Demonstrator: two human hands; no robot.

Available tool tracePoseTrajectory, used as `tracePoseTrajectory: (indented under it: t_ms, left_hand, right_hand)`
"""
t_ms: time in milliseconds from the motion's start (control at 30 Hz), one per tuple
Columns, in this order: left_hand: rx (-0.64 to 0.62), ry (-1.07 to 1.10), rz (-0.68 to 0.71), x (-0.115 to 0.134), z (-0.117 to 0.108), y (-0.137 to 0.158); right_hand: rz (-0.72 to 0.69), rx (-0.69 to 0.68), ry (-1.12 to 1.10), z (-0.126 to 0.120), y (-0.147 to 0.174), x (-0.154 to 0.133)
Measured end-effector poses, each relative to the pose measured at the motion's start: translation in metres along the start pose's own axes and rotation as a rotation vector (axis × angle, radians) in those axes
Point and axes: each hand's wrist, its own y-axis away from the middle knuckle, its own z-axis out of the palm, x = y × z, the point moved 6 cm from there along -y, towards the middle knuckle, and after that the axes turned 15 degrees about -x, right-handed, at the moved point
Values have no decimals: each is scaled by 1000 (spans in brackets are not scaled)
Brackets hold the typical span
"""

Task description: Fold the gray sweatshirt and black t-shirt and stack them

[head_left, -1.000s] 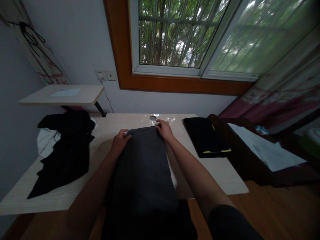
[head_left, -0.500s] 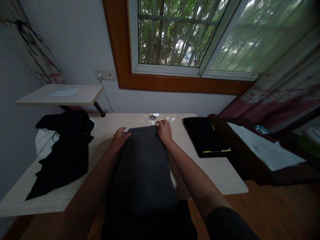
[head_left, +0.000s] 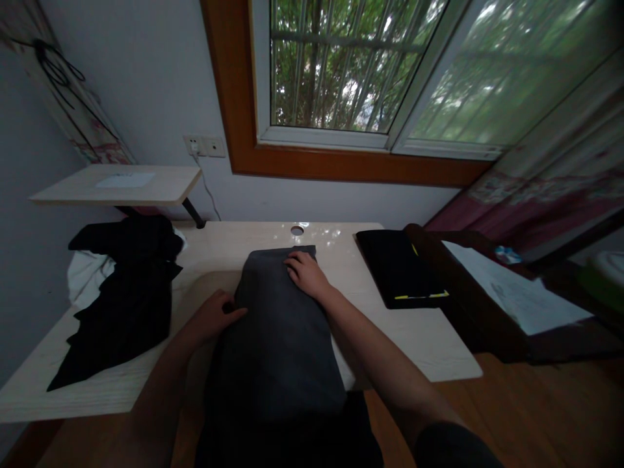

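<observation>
A long dark grey cloth garment [head_left: 283,351] lies lengthwise on the pale wooden table [head_left: 419,351], running down over its front edge towards me. My left hand [head_left: 212,317] is at the garment's left edge, about midway along. Its thumb rests on top of the fabric, and the curled fingers meet the edge, their tips partly hidden. Near the far end, my right hand [head_left: 308,274] lies palm down on the garment with its fingers stretched out. The far right corner of the fabric shows just beyond those fingers.
A crumpled black garment [head_left: 131,312] and white cloth [head_left: 90,276] lie on the left, by a small raised shelf [head_left: 170,185]. A black folder-like item [head_left: 400,266] with yellow edges sits at right. Beyond it, papers [head_left: 517,289] rest on a dark surface. A round hole [head_left: 297,231] is near the wall.
My left hand has come from the far left corner towards me along the garment's left edge. My right hand has moved from the far right corner inward and nearer, onto the fabric.
</observation>
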Motion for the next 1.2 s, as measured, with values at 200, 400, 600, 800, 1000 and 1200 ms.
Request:
tracePoseTrajectory:
  t_ms: [200, 400, 600, 800, 1000, 1200]
  left_hand:
    - [18, 66, -1, 0, 6, 26]
    - [-31, 167, -111, -13, 11, 25]
    - [-68, 42, -149, -21, 5, 20]
    - [61, -32, 41, 7, -7, 0]
    - [214, -268, 33, 29, -11, -34]
    - [268, -464, 106, 36, -8, -53]
  right_hand:
    - [50, -25, 28, 6, 15, 12]
    - [109, -36, 44, 3, 22, 13]
    - [149, -28, 62, 0, 32, 8]
    - [174, 3, 83, 3, 48, 7]
    - [205, 6, 104, 9, 60, 7]
    - [239, -1, 123, 11, 69, 5]
